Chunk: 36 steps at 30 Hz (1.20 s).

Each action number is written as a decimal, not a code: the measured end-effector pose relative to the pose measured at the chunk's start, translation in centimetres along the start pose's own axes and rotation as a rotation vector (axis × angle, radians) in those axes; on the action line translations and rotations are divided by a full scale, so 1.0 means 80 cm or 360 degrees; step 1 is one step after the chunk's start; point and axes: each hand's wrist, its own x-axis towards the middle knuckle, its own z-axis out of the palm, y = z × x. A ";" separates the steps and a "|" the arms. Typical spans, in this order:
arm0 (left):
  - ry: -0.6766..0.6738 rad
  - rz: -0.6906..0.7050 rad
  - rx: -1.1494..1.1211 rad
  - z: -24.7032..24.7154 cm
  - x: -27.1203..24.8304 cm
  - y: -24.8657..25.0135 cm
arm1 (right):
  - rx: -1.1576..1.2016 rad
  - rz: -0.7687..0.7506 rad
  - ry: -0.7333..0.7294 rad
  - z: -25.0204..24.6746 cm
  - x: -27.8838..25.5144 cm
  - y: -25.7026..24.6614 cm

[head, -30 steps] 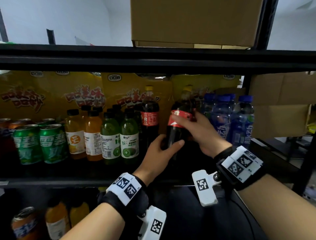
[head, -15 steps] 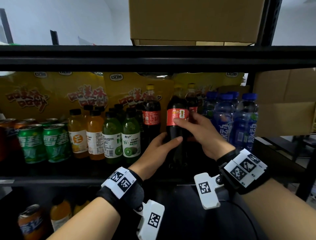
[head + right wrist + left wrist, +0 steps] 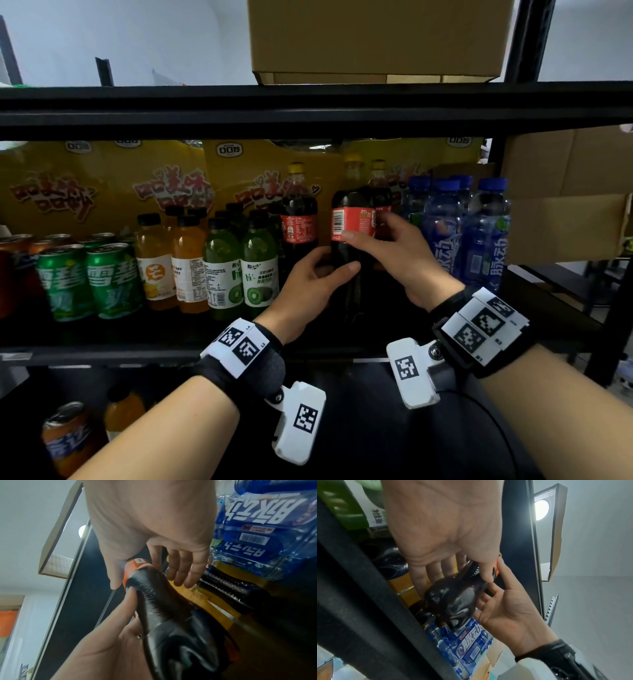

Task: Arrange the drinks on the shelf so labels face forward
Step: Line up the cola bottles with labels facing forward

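Barcode on cola bottle (image 3: 349,222) label, head view only

Pale wall (image 3: 137,41) — round ceiling light (image 3: 541,510)

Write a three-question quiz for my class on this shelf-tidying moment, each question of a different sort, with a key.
1. True or false: the dark cola bottle with the red label held by both hands shows its barcode to the front.
2. Multiple choice: what stands just right of that bottle? A) green cans B) blue-capped clear water bottles C) orange juice bottles
3. Fill in: the right hand grips the bottle at its red ____, while the left hand grips lower on the dark body.

Key: 1 true; 2 B; 3 label
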 end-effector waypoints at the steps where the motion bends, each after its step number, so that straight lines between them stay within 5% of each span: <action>1: 0.0027 0.0025 0.0033 0.001 0.000 -0.001 | -0.0025 0.0000 -0.0004 0.000 -0.001 -0.002; 9: -0.0127 -0.0179 -0.0010 -0.003 0.000 0.001 | 0.0068 0.0047 -0.0011 -0.006 -0.001 0.001; 16: 0.0137 0.0127 0.0140 -0.002 -0.004 -0.002 | -0.0094 -0.0045 -0.0061 0.001 -0.004 -0.004; 22: -0.0115 -0.0207 0.0023 -0.001 -0.006 0.016 | -0.0013 -0.0033 0.0009 0.005 -0.005 -0.009; 28: -0.0139 -0.0253 0.0168 -0.006 -0.013 0.030 | -0.0095 0.0181 -0.0127 -0.001 -0.002 -0.020; 32: -0.0268 -0.0562 -0.0031 -0.003 -0.015 0.048 | 0.0168 0.0622 -0.0199 -0.007 -0.004 -0.017; 36: -0.0240 -0.0765 -0.0313 -0.006 -0.007 0.058 | 0.0026 0.0846 -0.0351 -0.005 -0.006 -0.009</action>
